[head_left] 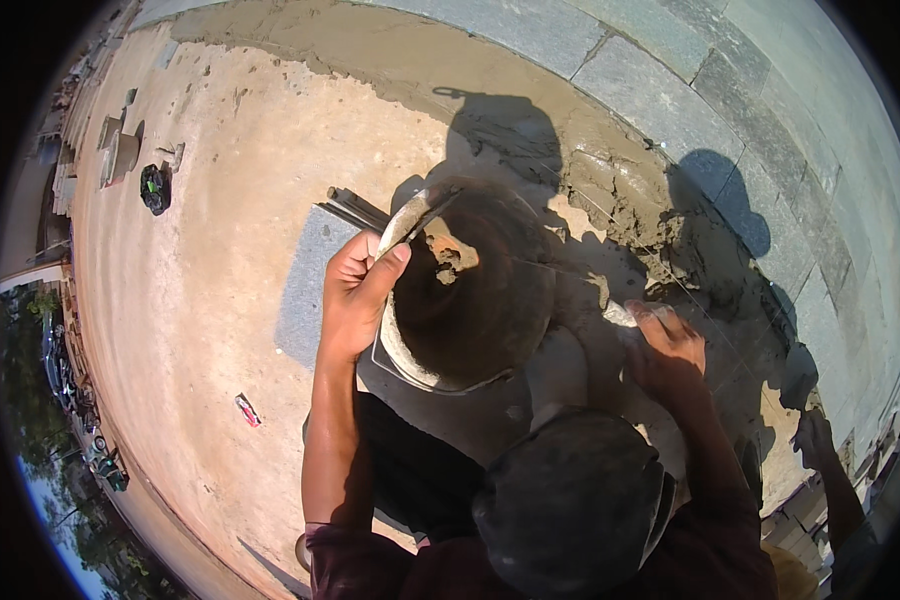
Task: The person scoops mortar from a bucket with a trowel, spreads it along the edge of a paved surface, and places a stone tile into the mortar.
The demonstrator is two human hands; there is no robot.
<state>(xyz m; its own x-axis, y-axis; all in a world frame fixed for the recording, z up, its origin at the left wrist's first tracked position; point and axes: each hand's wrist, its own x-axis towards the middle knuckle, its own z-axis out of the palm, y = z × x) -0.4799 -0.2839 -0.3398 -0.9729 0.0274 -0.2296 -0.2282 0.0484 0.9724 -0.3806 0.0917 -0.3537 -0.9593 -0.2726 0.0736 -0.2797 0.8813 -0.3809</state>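
Observation:
My left hand (365, 285) is closed on the pale rim of a round bucket (490, 300), thumb over the edge and fingers outside. The bucket is tilted with its mouth toward me. Its inside is dark and stained, with a small clump of mortar (450, 262) in a sunlit patch. To the right, my right hand (667, 345) is low over the shaded ground with fingers curled. A pale bit shows by its fingertips, but what it holds, if anything, is hidden. Just beyond that hand lies rough wet mortar (630, 215).
Grey stone slabs (660, 95) curve along the far right, bordered by wet mortar. A thin string crosses the mortar diagonally. A loose grey slab (310, 285) lies left of the bucket. Another person's hand (815, 440) is at the right edge. A dark cap (575, 500) blocks the lower middle.

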